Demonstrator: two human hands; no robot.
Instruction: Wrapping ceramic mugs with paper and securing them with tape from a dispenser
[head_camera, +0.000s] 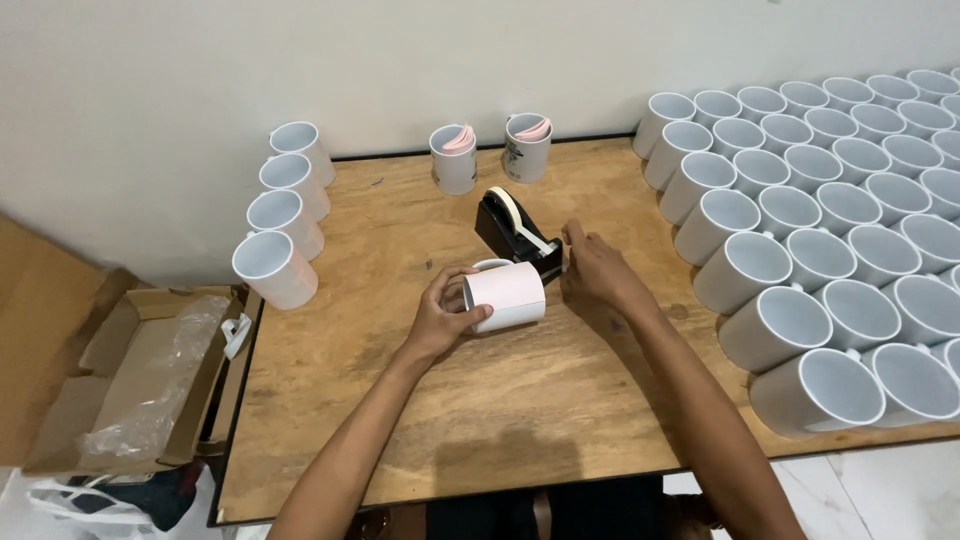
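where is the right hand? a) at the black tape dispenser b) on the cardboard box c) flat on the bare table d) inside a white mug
a: the right hand has its fingers at the front end of the black tape dispenser, while the left hand holds the paper-wrapped white ceramic mug on its side.

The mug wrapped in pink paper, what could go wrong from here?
The left hand alone pins the pink sheet on the lying mug; while the right hand reaches for the tape dispenser, the sheet may slip or unroll. A right elbow swing could also knock the crowded white mugs.
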